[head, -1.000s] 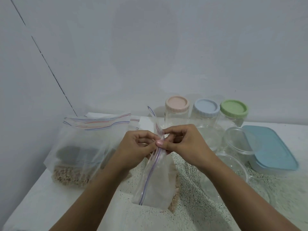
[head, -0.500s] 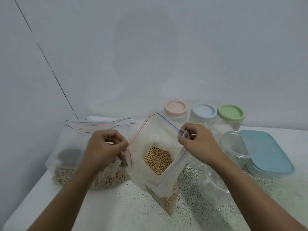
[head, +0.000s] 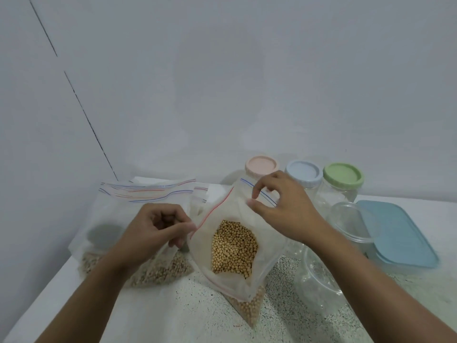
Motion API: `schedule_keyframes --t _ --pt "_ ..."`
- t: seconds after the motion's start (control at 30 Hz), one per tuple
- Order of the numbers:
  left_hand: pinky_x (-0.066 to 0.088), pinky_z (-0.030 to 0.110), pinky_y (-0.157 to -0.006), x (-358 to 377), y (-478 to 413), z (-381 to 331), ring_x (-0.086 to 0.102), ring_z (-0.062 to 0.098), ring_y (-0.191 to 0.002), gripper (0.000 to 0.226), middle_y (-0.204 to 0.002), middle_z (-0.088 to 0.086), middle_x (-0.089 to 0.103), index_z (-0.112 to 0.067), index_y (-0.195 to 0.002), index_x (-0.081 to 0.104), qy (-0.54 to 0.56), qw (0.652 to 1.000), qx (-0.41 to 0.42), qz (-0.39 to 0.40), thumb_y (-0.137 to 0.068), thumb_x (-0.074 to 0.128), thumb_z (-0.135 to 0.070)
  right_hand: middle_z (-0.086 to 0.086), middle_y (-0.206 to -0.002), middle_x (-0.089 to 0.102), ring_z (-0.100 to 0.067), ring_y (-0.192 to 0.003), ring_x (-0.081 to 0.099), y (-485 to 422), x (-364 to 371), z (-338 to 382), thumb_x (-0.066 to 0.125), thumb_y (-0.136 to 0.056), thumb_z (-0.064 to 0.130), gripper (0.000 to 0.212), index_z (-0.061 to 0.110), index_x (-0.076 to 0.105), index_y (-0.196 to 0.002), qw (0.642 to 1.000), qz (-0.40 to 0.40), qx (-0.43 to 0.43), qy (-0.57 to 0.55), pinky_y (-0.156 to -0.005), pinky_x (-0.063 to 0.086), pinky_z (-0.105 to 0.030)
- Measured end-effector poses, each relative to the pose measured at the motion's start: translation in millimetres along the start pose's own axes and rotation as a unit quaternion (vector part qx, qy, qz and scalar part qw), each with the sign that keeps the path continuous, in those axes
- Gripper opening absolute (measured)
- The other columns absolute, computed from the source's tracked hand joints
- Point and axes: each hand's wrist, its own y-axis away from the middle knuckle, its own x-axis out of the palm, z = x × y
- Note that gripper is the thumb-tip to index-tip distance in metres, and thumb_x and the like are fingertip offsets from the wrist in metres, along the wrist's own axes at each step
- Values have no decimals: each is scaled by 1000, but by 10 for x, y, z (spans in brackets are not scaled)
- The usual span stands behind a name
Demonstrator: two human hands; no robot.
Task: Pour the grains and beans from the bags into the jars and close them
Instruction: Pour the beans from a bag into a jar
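Likely home kitchen or pantry corner. Speckled white tabletop (head: 197,305) against plain pale walls (head: 222,82). Food-storage gear throughout: three clear screw-top jars with pink lid (head: 261,165), blue lid (head: 303,172), green lid (head: 343,174); blue-lidded plastic container (head: 395,233); zip-lock bags of dried beans (head: 233,246) and grains (head: 158,271).

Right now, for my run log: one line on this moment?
step: opening | clear zip bag of yellow beans: mouth open | left hand: grips rim | right hand: grips rim | pastel-lidded glass jars: closed
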Motion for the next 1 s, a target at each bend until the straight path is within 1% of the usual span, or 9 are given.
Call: schedule_keyframes --t 0.07,0.17,0.27,0.37,0.47,0.6,0.77,0.87,1.0 --pt "41 20 -52 60 -45 -14 48 16 -52 25 -56 12 56 2 -75 73 12 1000 -4 18 -78 87 -19 6 -102 55 -10 -98 53 -117 26 107 61 -86 68 46 24 68 -78 998 28 36 31 -81 40 -32" --pt "38 20 -51 155 -102 -38 43 16 -52 19 -58 10 54 6 -78 73 28 997 -23 61 -83 77 -12 6 -63 46 -15 -59 49 -323 115 213 44 -82 85 74 16 42 -55 990 40 82 104 -59 38 -33" --pt "35 29 -55 178 -150 -5 38 25 -58 19 -60 10 51 -1 -79 75 30 994 -31 101 -86 80 -18 6 -50 37 -17 -48 41 -442 237 200 54 -84 80 69 20 34 -56 985 45 123 113 -54 34 -31" --pt "32 37 -58 152 -187 48 35 31 -58 26 -62 13 49 -6 -80 76 32 990 -35 136 -85 80 -32 3 -60 54 -19 -59 55 -468 297 130 67 -86 45 40 15 52 -63 987 21 129 92 -56 41 -31" --pt "42 42 -67 118 -248 118 42 32 -61 25 -67 15 54 -13 -79 76 21 991 -40 129 -91 72 -35 -8 -59 52 -26 -59 51 -457 311 63 61 -85 18 29 10 51 -60 995 -13 93 25 -56 44 -36" --pt "56 36 -80 204 -459 329 68 24 -89 18 -91 14 71 -12 -103 74 10 998 -53 42 -104 56 -16 -7 -71 64 -21 -70 58 -417 266 24 67 -92 22 28 4 65 -70 999 -31 19 -7 -67 48 -35" --pt "56 35 -97 363 -836 574 61 19 -126 28 -129 5 66 -14 -131 61 -15 998 -33 60 -109 45 -12 -4 -81 68 -16 -81 59 -414 205 99 71 -93 25 25 3 71 -80 998 -37 -47 -28 -72 43 -25" --pt "52 47 -105 453 -999 588 60 20 -127 34 -134 0 65 -19 -139 57 -61 989 -16 130 -108 43 -13 -3 -78 65 -11 -79 56 -422 148 178 72 -93 22 23 4 70 -79 996 -37 -58 -55 -67 39 -18" --pt "51 39 -102 465 -1104 472 65 17 -117 25 -124 9 69 -7 -128 62 -110 986 3 123 -105 51 -6 9 -74 64 3 -71 52 -404 13 235 73 -92 22 18 11 73 -78 995 -39 -52 -79 -66 37 -9"
